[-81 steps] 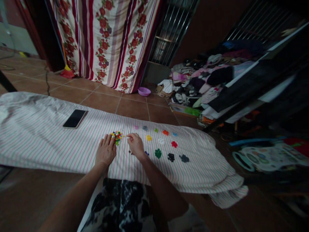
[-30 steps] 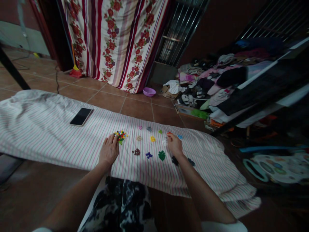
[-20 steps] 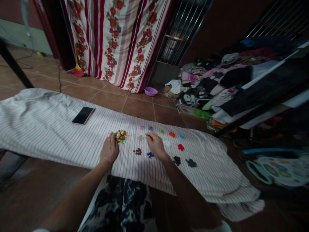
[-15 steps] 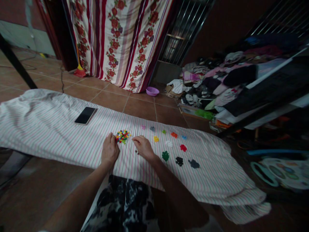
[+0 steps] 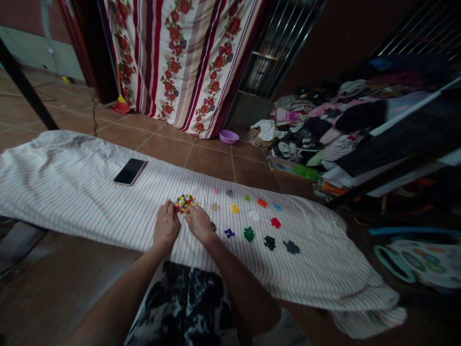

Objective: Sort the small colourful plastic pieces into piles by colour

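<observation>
A mixed heap of small colourful pieces, perhaps beads or tiny bricks, lies on the striped cloth. At the heap's left edge rests my left hand, fingers bent and close together. My right hand is at its lower right edge, thumb and fingers pinched; whatever is between the fingertips is too small to make out. To the right lie single-colour clusters, among them yellow pieces, red pieces, blue pieces, green pieces and black pieces. My right hand partly covers some brown pieces.
A phone lies on the cloth to the left. Beyond the cloth are a tiled floor, a purple basin, a broom and a floral curtain. A large clothes heap fills the right background.
My right hand has moved left to the mixed heap, uncovering the tan and blue clusters. My left hand stays beside the heap. The view has shifted slightly.
</observation>
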Available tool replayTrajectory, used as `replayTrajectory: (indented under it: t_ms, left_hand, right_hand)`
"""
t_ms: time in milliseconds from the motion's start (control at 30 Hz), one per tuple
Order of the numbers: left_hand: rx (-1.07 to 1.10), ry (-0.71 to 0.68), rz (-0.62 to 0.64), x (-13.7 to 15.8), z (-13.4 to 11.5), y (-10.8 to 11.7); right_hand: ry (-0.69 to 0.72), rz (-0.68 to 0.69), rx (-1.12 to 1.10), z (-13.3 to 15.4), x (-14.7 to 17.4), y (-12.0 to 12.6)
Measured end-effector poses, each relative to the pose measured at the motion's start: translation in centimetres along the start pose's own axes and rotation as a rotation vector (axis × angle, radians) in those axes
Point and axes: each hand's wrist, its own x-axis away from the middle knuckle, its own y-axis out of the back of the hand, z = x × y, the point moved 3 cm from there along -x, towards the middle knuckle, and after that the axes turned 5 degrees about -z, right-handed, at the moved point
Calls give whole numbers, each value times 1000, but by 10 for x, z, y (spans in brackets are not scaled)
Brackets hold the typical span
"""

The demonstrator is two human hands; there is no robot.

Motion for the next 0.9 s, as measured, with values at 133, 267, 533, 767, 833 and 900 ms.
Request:
replayTrajectory:
  t_ms: [133, 267, 533, 767, 833, 900]
  left_hand:
    - [-4, -15, -1, 0, -1, 0]
    - [-16, -17, -11, 0, -1, 1]
    - [-31, -48, 12, -1, -4, 5]
    - [-41, -72, 35, -2, -5, 6]
    - [-49, -74, 32, -1, -5, 6]
    - [-48, -73, 29, -1, -5, 7]
  right_hand:
    - [8, -15, -24, 0, 3, 0]
    - [11, -44, -67, -1, 7, 4]
    - [-29, -93, -119, -12, 16, 18]
    - [-71, -140, -174, -31, 29, 27]
    - [-106, -162, -217, -38, 31, 29]
    - [-144, -190, -277, -46, 32, 31]
